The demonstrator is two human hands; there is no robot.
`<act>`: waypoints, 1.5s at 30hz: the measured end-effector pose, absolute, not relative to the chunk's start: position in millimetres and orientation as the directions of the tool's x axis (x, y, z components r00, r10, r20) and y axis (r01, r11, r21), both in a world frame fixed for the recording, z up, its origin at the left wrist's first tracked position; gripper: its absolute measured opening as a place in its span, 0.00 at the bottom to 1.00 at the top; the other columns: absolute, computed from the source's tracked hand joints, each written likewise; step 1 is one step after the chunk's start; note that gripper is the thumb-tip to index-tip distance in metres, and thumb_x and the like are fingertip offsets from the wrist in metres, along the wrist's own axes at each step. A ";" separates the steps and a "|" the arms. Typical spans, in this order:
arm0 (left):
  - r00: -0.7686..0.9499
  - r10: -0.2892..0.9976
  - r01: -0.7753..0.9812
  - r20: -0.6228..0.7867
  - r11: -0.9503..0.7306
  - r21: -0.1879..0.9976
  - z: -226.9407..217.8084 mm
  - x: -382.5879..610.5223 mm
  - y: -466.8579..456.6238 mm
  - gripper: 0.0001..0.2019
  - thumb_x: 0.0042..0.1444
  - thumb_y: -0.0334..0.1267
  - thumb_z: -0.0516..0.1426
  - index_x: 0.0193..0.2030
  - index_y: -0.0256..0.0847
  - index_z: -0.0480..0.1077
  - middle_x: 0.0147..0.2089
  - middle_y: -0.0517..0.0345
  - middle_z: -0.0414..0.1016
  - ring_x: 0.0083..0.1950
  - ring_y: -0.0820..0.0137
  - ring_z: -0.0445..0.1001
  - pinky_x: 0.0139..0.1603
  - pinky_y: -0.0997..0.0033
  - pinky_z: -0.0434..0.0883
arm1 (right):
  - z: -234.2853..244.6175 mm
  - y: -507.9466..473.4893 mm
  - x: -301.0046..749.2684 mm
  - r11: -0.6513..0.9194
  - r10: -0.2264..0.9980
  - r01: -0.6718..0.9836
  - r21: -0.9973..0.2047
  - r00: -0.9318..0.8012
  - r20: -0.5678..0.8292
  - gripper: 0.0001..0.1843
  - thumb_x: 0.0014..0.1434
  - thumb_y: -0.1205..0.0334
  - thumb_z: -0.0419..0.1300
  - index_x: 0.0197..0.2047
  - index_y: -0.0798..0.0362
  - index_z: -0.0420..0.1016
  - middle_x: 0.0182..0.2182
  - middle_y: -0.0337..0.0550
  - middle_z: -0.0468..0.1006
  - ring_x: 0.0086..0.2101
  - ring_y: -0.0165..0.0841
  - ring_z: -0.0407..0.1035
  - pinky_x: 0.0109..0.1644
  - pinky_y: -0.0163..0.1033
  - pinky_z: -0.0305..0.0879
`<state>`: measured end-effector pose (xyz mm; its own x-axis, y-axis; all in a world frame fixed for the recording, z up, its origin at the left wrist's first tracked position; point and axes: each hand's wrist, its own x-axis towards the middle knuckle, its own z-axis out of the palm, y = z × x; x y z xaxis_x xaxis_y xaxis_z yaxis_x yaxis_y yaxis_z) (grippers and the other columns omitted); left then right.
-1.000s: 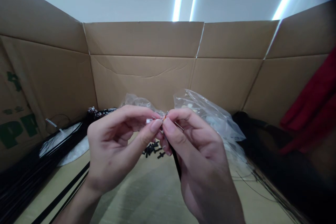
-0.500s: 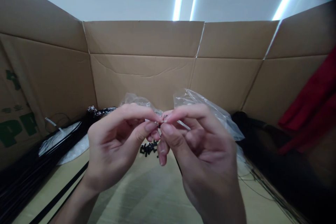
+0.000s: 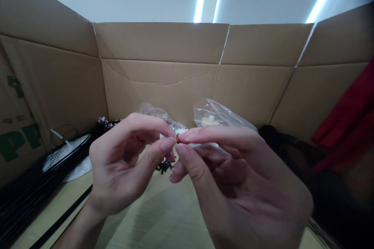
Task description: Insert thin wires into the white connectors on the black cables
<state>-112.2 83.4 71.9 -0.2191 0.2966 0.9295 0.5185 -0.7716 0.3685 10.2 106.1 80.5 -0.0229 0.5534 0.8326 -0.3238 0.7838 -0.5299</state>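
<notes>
My left hand (image 3: 125,163) and my right hand (image 3: 230,179) meet in the middle of the head view, each pinching with thumb and forefinger. Between the fingertips shows a tiny orange-red and dark piece (image 3: 178,139); its kind is too small to make out, and the fingers cover most of it. Both hands are closed, their tips touching or nearly so. Below and behind the fingers, small black pieces (image 3: 164,166) lie in a loose pile on the table (image 3: 163,218), partly hidden by my hands.
Clear plastic bags (image 3: 222,113) lie behind my hands, one with pale pieces inside. A bundle of black cables (image 3: 37,186) runs along the left. Cardboard walls (image 3: 160,42) surround the table. Red cloth (image 3: 344,116) hangs at the right, above dark material (image 3: 333,186).
My right hand has turned and spread rightward, its forefinger straighter. My left hand has shifted slightly left. The orange-red on the tiny piece shows more clearly between the fingertips.
</notes>
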 end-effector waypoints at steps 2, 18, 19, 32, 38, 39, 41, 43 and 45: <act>-0.212 0.287 0.529 0.934 -0.770 0.357 70.9 -112.3 83.3 0.07 0.57 0.28 0.63 0.39 0.47 0.76 0.34 0.66 0.77 0.32 0.80 0.75 0.31 0.85 0.75 | 81.8 105.1 10.7 0.806 0.532 -0.281 -0.521 -0.042 0.846 0.13 0.56 0.77 0.63 0.33 0.48 0.79 0.26 0.33 0.78 0.22 0.24 0.71 0.25 0.31 0.72; -0.159 0.270 0.406 0.950 -0.859 0.312 69.2 -115.1 85.1 0.16 0.58 0.23 0.60 0.46 0.50 0.74 0.38 0.65 0.76 0.37 0.76 0.76 0.39 0.76 0.79 | 76.4 108.6 11.1 0.906 0.414 -0.119 -0.406 0.044 0.909 0.14 0.54 0.75 0.67 0.38 0.44 0.81 0.29 0.33 0.82 0.26 0.29 0.73 0.33 0.37 0.76; -0.172 0.263 0.411 0.949 -0.857 0.312 69.0 -116.1 84.9 0.17 0.57 0.22 0.61 0.46 0.50 0.74 0.39 0.65 0.76 0.39 0.76 0.77 0.43 0.77 0.79 | 77.1 108.7 12.0 0.911 0.403 -0.113 -0.397 0.034 0.915 0.14 0.53 0.75 0.67 0.37 0.44 0.81 0.29 0.33 0.82 0.26 0.28 0.73 0.33 0.36 0.76; 0.016 0.266 0.665 0.964 -0.723 0.189 68.4 -119.3 82.0 0.09 0.58 0.24 0.58 0.42 0.41 0.73 0.36 0.61 0.78 0.35 0.75 0.78 0.39 0.78 0.78 | 85.5 126.7 29.1 0.137 0.674 -0.557 -0.819 -0.553 0.489 0.05 0.56 0.62 0.69 0.32 0.53 0.79 0.23 0.33 0.77 0.25 0.19 0.71 0.33 0.22 0.70; 0.246 0.181 0.751 0.952 -0.656 -0.070 68.5 -129.9 83.8 0.12 0.58 0.23 0.56 0.44 0.43 0.71 0.44 0.57 0.80 0.48 0.67 0.78 0.50 0.68 0.77 | 90.1 127.5 27.5 -0.173 0.628 -0.560 -0.810 -0.697 0.348 0.08 0.56 0.62 0.70 0.30 0.57 0.77 0.21 0.37 0.76 0.24 0.20 0.71 0.31 0.23 0.68; 0.232 0.136 0.765 0.963 -0.637 -0.094 68.1 -129.7 83.8 0.15 0.57 0.23 0.57 0.48 0.43 0.70 0.47 0.55 0.80 0.50 0.66 0.78 0.51 0.66 0.77 | 90.4 127.5 27.1 -0.194 0.619 -0.559 -0.807 -0.707 0.341 0.09 0.56 0.62 0.69 0.31 0.57 0.77 0.21 0.37 0.76 0.24 0.20 0.71 0.31 0.23 0.68; 0.228 0.121 0.780 0.966 -0.617 -0.107 68.8 -128.3 83.4 0.17 0.57 0.23 0.58 0.50 0.44 0.70 0.48 0.55 0.79 0.48 0.66 0.78 0.48 0.67 0.79 | 90.2 127.6 26.4 -0.225 0.605 -0.548 -0.806 -0.727 0.326 0.09 0.56 0.62 0.69 0.30 0.58 0.76 0.21 0.37 0.75 0.24 0.20 0.70 0.30 0.22 0.67; 0.228 0.105 0.791 0.968 -0.600 -0.122 70.6 -126.1 82.7 0.12 0.56 0.23 0.57 0.43 0.43 0.71 0.42 0.57 0.78 0.41 0.70 0.79 0.41 0.71 0.79 | 89.4 127.6 26.1 -0.251 0.605 -0.544 -0.801 -0.734 0.309 0.09 0.56 0.62 0.70 0.31 0.59 0.76 0.21 0.36 0.74 0.23 0.20 0.69 0.29 0.22 0.66; 0.231 0.087 0.784 0.969 -0.607 -0.133 70.9 -123.4 81.9 0.11 0.53 0.22 0.57 0.36 0.43 0.72 0.36 0.60 0.76 0.35 0.74 0.77 0.35 0.75 0.78 | 88.7 127.5 26.1 -0.277 0.609 -0.554 -0.785 -0.733 0.303 0.09 0.55 0.64 0.70 0.32 0.59 0.76 0.22 0.36 0.74 0.23 0.19 0.68 0.28 0.22 0.66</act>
